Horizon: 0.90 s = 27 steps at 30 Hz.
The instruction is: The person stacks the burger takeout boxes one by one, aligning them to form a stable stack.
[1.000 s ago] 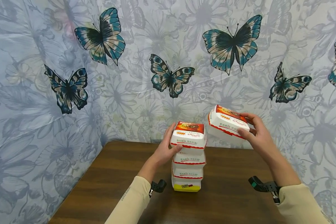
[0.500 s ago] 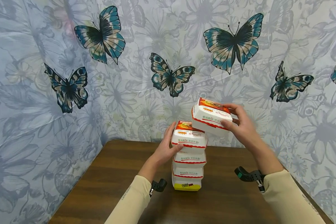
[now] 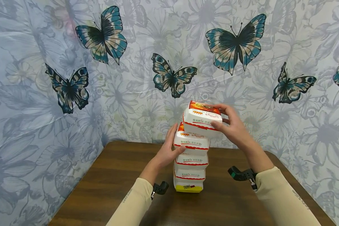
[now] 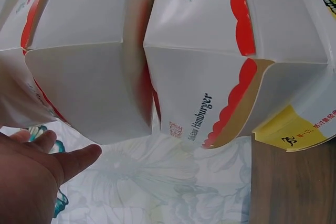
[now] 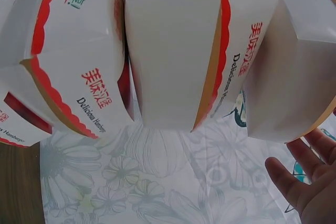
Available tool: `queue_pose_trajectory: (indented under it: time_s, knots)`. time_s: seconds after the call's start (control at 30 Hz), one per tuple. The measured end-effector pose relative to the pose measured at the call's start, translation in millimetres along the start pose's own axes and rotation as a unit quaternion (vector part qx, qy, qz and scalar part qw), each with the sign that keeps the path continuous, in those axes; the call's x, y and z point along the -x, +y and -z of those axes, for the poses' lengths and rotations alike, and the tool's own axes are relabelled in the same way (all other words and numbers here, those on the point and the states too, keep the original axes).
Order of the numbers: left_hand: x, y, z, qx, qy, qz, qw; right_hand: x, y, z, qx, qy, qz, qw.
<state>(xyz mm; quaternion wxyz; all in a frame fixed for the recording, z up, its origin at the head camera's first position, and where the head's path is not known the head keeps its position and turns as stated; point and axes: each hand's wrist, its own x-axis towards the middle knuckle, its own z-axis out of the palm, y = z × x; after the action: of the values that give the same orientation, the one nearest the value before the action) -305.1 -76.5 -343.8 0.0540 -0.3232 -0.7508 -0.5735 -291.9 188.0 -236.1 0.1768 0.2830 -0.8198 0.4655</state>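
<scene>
My right hand grips a white hamburger box, thumb on its front and fingers over the far side. The box tilts slightly down to the right, close over a stack of three similar boxes, and covers part of the red picture lid of the stack's top box. My left hand lies against that top box's left side, thumb on the front, fingers fairly straight. Below are the middle box and the yellow-based bottom box. In the right wrist view, fingertips touch the held box.
The stack stands on a brown wooden table, its boxes set slightly askew. Close behind the table hangs a pale floral cloth with blue-green butterflies. Each wrist wears a black camera mount, one on the left.
My right hand has carried the held box leftward from beside the stack to over its top box, levelling it somewhat. My left hand has stayed against the stack.
</scene>
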Motion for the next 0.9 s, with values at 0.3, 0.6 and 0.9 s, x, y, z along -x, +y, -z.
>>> queue_pose_trajectory:
  time_s: [0.3, 0.6, 0.9]
  knots:
    - [-0.2, 1.1, 0.3, 0.001, -0.008, 0.008, 0.9999, -6.5, 2.5, -7.6, 0.006, -0.014, -0.004, 1.0]
    - [0.9, -2.7, -4.8, 0.005, 0.018, -0.029, 0.9994, -10.8, 4.5, -12.7, 0.01, -0.025, -0.001, 1.0]
    - [-0.2, -4.0, -6.1, 0.021, 0.021, -0.036, 0.9989, -10.0, 2.4, -15.6, -0.007, -0.039, -0.006, 0.999]
